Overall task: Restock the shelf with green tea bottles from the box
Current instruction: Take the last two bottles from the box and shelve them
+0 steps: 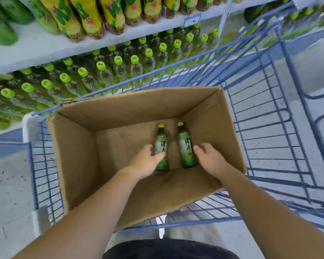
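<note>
While the box (pixel 79 146) sits in a cart (pixel 120 84), the left hand (pixel 145 160) curls round the left bottle (pixel 161 143) on the box floor; the right hand (pixel 209 157), fingers loose, holds nothing just beside the right bottle (pixel 185 144).

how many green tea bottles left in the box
2. One bottle is partly under the left hand, the other bottle beside it by the right hand, both in the box. Its near wall could hide more.

Bright even light, soft shadow inside box (pixel 79 146), curved edges, blurred corners
</note>
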`<state>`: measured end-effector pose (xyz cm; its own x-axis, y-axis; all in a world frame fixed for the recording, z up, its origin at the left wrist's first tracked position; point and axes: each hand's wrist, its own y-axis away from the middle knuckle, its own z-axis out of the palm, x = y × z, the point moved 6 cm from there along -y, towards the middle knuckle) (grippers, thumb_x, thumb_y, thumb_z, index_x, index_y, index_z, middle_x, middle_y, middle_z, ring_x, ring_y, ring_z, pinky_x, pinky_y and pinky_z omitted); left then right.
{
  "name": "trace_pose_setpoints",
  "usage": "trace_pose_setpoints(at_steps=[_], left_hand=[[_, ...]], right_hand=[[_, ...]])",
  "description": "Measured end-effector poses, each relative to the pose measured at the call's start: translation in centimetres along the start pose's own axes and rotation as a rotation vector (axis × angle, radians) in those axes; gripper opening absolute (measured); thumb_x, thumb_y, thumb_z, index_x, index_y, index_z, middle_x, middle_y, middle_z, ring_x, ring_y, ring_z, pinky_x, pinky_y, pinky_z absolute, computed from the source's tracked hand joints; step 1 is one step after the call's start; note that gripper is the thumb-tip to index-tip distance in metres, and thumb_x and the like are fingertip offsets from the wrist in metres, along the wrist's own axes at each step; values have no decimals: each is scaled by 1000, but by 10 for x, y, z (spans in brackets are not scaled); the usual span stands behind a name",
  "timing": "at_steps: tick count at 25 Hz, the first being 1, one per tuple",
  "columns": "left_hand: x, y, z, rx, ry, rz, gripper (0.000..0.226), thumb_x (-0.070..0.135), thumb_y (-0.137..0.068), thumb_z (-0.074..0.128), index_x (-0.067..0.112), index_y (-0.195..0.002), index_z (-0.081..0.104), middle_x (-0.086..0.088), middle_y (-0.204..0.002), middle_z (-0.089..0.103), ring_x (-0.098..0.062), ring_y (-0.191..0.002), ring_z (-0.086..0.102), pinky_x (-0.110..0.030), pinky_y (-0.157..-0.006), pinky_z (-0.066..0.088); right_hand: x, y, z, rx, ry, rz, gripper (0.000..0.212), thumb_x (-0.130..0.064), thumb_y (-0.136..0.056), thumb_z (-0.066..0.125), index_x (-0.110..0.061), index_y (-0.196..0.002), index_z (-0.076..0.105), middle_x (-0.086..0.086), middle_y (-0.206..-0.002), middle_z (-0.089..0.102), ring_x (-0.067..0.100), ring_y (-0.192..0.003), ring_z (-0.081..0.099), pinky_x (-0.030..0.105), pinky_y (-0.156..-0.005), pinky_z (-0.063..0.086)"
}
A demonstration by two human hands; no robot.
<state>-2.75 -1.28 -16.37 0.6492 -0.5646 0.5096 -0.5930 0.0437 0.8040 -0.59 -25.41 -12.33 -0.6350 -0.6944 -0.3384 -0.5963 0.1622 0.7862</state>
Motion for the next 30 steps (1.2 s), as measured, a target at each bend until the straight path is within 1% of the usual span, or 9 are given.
trace_pose_setpoints(at_steps=[2, 5, 9, 12, 15, 20, 22, 25, 30], left_hand=[[-5, -22, 14, 27, 25, -35, 67, 54, -95, 57, 16, -149, 43, -4, -138, 58, -23, -119, 55, -27, -90, 35], [-17, -63, 37, 74, 51, -78, 22, 40, -94, 66, 25, -109, 60, 4, -105, 67, -23, -103, 63, -27, -75, 44], [-32, -111, 57, 138, 17, -140, 52, 33, -88, 75, 7, -128, 53, -9, -127, 61, -33, -120, 59, -38, -99, 48], [-36, -134, 62, 246, -80, -165, 65, 41, -84, 78, 8, -132, 48, -15, -132, 51, -36, -123, 53, -43, -103, 45], [-37, -149, 69, 274, -68, -186, 71, 47, -81, 79, 12, -132, 45, -12, -131, 49, -34, -124, 52, -42, -100, 43], [-45, -164, 75, 315, 34, -245, 70, 45, -67, 88, 13, -120, 55, -8, -119, 63, -28, -111, 62, -32, -86, 49], [-52, -165, 77, 279, 29, -305, 54, 49, -66, 85, 14, -105, 69, -5, -103, 71, -22, -89, 67, -25, -72, 45], [-60, -165, 76, 239, 58, -344, 40, 49, -68, 82, 14, -87, 74, 6, -71, 63, -5, -58, 53, -22, -57, 40], [-71, -161, 61, 142, 103, -334, 36, 44, -68, 83, 17, -91, 74, 2, -85, 70, -16, -78, 66, -26, -69, 49]], right_hand=[[5, -31, 11, -47, 47, 28, 62, -49, -105, 40, -8, -150, 38, 16, -149, 50, 33, -134, 47, 33, -97, 36], [20, -83, 33, -104, 146, 93, 60, -47, -104, 43, -5, -146, 39, 18, -144, 52, 36, -129, 51, 35, -93, 39], [36, -132, 60, -176, 264, 162, 59, -45, -102, 49, -3, -142, 37, 18, -140, 53, 33, -115, 56, 30, -80, 38], [43, -154, 73, -150, 352, 188, 58, -39, -103, 52, -1, -144, 36, 19, -143, 52, 35, -125, 55, 32, -86, 43], [42, -168, 78, -83, 396, 156, 52, -33, -99, 62, -1, -138, 48, 20, -139, 57, 35, -123, 59, 35, -93, 48], [29, -182, 77, 10, 440, 54, 45, -38, -89, 75, -2, -115, 66, 18, -119, 67, 33, -106, 67, 34, -80, 52], [29, -185, 81, -19, 396, 67, 47, -45, -83, 79, -7, -108, 67, 14, -111, 68, 31, -98, 69, 34, -75, 55], [32, -186, 85, -8, 305, 122, 52, -49, -75, 81, -15, -110, 65, 10, -111, 69, 30, -99, 69, 37, -80, 57], [35, -186, 98, 84, 228, 167, 68, -51, -72, 81, -19, -124, 51, 9, -119, 62, 32, -112, 62, 33, -82, 49]])
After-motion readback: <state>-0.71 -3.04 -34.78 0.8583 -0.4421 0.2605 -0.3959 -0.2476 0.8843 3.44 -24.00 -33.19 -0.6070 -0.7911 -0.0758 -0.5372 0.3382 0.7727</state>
